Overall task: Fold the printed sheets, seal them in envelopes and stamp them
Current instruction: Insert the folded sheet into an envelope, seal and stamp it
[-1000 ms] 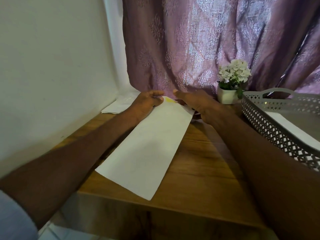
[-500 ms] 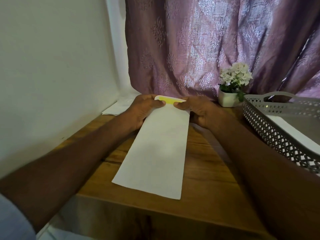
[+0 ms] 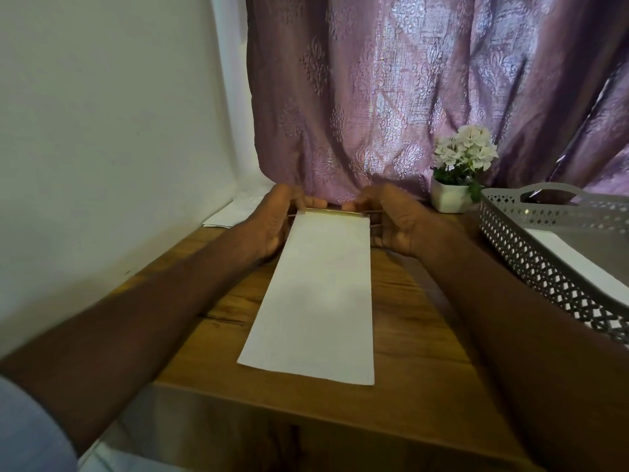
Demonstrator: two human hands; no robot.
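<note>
wooden table (image 3: 418, 338), set against white wall (image 3: 102, 131) and purple curtain (image 3: 391, 97). white envelope (image 3: 320, 294) lay flat at centre; left hand (image 3: 275, 219) and right hand (image 3: 394, 219) pinched its far end. flower pot (image 3: 449, 197), grey basket (image 3: 544, 253) at right.

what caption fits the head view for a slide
Both hands, left hand and right hand, pinch the envelope at its far end.

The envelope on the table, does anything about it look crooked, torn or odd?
Nothing stands out. The envelope lies flat on the wooden table, uncreased, while the left hand and right hand pinch its far end.
</note>
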